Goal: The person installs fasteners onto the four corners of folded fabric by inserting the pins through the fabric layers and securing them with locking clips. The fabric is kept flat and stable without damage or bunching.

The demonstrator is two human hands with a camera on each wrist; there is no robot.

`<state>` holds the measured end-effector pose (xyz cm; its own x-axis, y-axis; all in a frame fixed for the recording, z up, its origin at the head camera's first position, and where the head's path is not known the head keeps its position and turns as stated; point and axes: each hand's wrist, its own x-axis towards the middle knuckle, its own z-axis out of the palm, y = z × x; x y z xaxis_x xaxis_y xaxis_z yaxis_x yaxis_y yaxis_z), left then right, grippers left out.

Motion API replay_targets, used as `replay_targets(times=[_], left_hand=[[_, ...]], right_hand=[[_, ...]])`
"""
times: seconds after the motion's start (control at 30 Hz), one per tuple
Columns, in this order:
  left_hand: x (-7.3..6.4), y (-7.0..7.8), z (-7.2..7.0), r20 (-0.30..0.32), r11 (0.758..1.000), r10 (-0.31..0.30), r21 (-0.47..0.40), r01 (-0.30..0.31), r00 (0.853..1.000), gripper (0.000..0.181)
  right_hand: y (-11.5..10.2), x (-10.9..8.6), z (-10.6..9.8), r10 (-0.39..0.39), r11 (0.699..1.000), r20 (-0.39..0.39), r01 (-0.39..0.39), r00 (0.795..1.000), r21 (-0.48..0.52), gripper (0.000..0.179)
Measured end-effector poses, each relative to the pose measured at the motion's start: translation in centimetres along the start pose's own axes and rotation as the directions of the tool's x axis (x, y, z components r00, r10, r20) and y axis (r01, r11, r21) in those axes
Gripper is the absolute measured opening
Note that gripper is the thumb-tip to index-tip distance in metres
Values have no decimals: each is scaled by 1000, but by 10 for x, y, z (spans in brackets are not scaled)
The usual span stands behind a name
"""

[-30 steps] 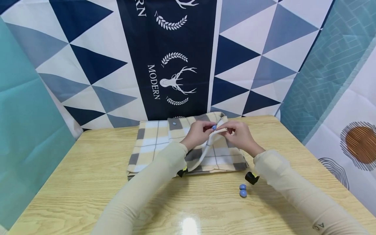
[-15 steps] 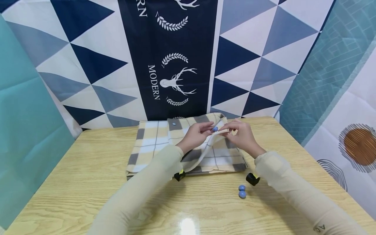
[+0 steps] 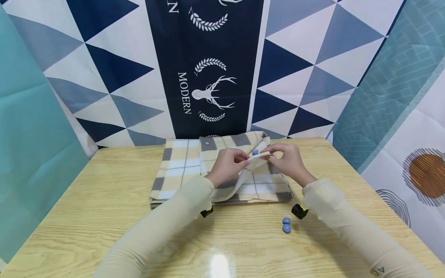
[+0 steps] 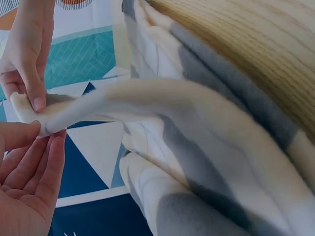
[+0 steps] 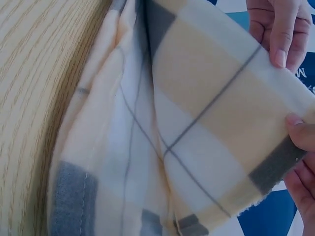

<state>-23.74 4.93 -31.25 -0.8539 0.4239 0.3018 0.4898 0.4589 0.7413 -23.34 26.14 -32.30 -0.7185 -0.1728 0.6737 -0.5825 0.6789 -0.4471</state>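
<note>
A plaid fleece blanket in cream, white and grey lies folded at the back of the table. Its near layer is lifted toward the camera as a flap. My left hand pinches the flap's edge between thumb and fingers. To its right, my right hand pinches the same edge near the corner, also seen in the left wrist view, where the right hand has its thumb on top of the cloth. A small round blue piece shows just behind the edge, between both hands. The fingers of neither hand hold it.
Two small blue rounded pieces lie on the wooden table in front of the blanket, near the right wrist. Another small blue dot sits on the blanket's upper left. A patterned curtain hangs right behind the table.
My left fingers have let go of the blue piece and moved down and left onto the flap's edge. The right hand keeps its pinch. The head view has shifted slightly.
</note>
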Motion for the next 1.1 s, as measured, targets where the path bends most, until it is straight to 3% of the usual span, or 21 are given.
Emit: replay_targets(times=[0.3,0.5,0.63,0.77,0.9,1.1], left_hand=[[7,-21,-10,-68,1000,-27,13,28,997,13],[12,-39,-22,-120,987,-148,-86,138,982,14],[18,-50,-34,-141,947,-287,-192,258,947,14],[28,-60,-48,-161,909,-386,-234,345,908,15],[35,-70,-61,-179,887,-443,-227,402,878,16],[39,-91,-71,-179,838,-543,-171,518,820,16]], right_hand=[[5,-5,-9,91,995,61,-89,994,-35,37],[17,-14,-18,108,994,93,-106,990,-27,41],[23,-19,-24,109,993,101,-105,989,-44,42],[27,-23,-31,122,991,104,-114,987,-75,42],[28,-26,-36,158,983,107,-147,982,-107,37],[26,-29,-42,194,975,110,-179,975,-131,33]])
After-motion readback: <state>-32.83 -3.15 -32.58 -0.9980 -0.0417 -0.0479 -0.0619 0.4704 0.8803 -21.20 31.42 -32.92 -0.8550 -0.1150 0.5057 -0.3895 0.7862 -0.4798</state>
